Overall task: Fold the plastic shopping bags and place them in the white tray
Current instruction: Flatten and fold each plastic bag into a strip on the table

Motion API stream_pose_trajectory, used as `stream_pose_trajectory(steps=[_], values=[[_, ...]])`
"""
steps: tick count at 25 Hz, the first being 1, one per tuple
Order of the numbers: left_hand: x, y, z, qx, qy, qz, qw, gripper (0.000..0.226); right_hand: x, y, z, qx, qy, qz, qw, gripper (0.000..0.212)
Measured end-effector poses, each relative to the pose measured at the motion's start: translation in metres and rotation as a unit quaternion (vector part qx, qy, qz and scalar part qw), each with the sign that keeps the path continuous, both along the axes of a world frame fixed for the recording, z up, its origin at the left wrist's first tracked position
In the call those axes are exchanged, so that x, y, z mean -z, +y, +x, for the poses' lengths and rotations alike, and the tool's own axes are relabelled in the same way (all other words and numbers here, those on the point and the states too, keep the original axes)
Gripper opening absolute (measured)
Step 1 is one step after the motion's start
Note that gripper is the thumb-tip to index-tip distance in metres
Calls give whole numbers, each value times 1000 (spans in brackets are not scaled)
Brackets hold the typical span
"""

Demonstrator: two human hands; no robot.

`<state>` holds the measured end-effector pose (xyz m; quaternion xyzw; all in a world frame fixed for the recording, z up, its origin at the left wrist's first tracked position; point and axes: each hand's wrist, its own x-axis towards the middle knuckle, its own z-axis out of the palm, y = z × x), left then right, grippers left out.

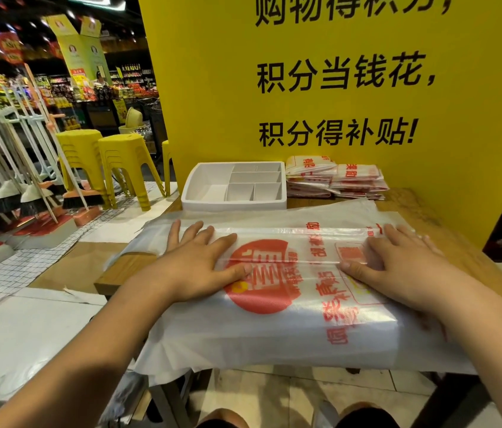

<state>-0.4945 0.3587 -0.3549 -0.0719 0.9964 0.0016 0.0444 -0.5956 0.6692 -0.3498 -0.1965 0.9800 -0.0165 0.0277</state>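
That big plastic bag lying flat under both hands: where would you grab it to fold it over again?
Probably by its near long edge, coming from the person's side. The plastic bag lies flat across the wooden table, its near edge hanging over the front, free to pinch and lift. The left hand and right hand press flat on top, gripping nothing.

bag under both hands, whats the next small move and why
Probably fold it across, bringing one end over the other. The bag lies as a long strip on the table, with the left hand and right hand pressing it flat. It looks too long for the compartments of the empty white tray.
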Motion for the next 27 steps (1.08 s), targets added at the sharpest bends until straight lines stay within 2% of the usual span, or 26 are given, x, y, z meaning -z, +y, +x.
stream_pose_trajectory(steps=[2,4,6,8,11,13,15,17,19,21,24,27], values=[[-6,-1,-3,48,22,-10,999,79,-9,-6,-1,-85,45,17,995,85],[-11,1,-2,81,36,-12,996,69,-18,-13,2,-149,37,15,988,72],[-15,3,1,98,43,-18,994,61,-19,-21,7,-159,39,20,986,62],[-16,4,2,110,55,-19,992,55,-17,-27,10,-152,81,22,985,53],[-19,-1,1,134,116,12,984,40,-18,-25,9,-154,139,-3,978,38],[-27,-8,3,145,144,41,978,31,-21,-21,7,-165,140,-23,976,30],[-37,-14,5,149,116,58,980,25,-23,-15,8,-180,114,-39,976,25],[-46,-21,8,142,71,78,984,19,-29,-11,12,-185,71,-55,979,23],[-55,-25,7,113,56,77,989,24,-39,-12,13,-169,40,-83,981,28],[-63,-25,0,79,75,27,994,36,-43,-16,6,-151,78,-107,980,43],[-61,-23,-15,50,132,-19,990,47,-35,-26,-11,-121,198,-115,966,59],[-37,-21,-22,55,156,-21,986,45,-17,-34,-19,-87,185,-110,973,55]])
